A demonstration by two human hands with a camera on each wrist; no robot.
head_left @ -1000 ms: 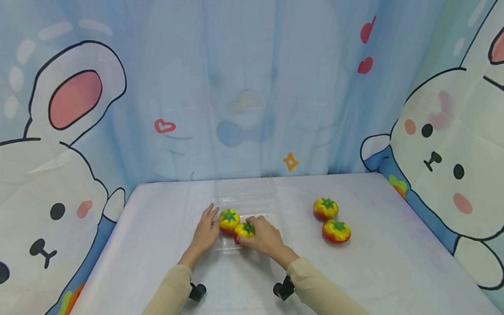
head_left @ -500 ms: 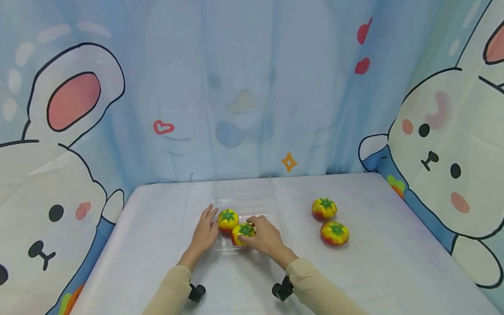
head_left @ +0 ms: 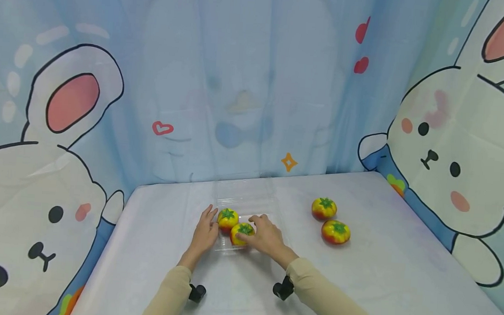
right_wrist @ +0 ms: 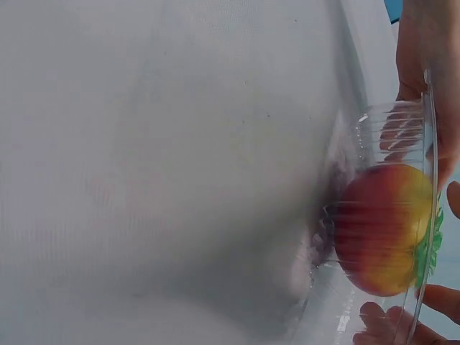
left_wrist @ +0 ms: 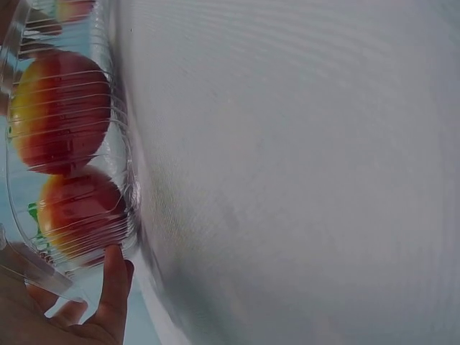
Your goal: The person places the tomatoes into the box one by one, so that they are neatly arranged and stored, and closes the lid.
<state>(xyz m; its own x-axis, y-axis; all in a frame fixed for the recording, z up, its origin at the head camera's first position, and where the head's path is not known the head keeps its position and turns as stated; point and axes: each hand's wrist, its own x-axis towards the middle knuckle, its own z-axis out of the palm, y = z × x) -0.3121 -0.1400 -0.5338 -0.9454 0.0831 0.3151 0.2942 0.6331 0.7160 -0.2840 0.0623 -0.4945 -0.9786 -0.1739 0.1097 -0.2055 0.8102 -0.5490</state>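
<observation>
My left hand (head_left: 204,232) lies along the left side of a clear plastic box (head_left: 260,220), fingers mostly straight. In the left wrist view a fingertip (left_wrist: 115,260) touches the box's outer wall. Two round yellow-red fruits with green leafy tops sit in the box: a rear left fruit (head_left: 228,217) and a front fruit (head_left: 241,230), side by side. My right hand (head_left: 268,236) holds the front fruit, thumb across its top and other fingers at its right. Through the ribbed plastic, the right wrist view shows this fruit (right_wrist: 384,237) low in the box; some contact is hidden.
Two more such fruits, one farther back (head_left: 324,208) and one nearer (head_left: 336,232), lie on the white-covered table (head_left: 378,285) right of the box. The box's clear lid (head_left: 245,191) lies open at the back. A blue printed curtain (head_left: 239,79) hangs behind the table.
The front fruit has shifted slightly left and its green top shows more. My right index finger has lifted a little and the thumb reaches farther over the fruit. The left hand stays nearly still.
</observation>
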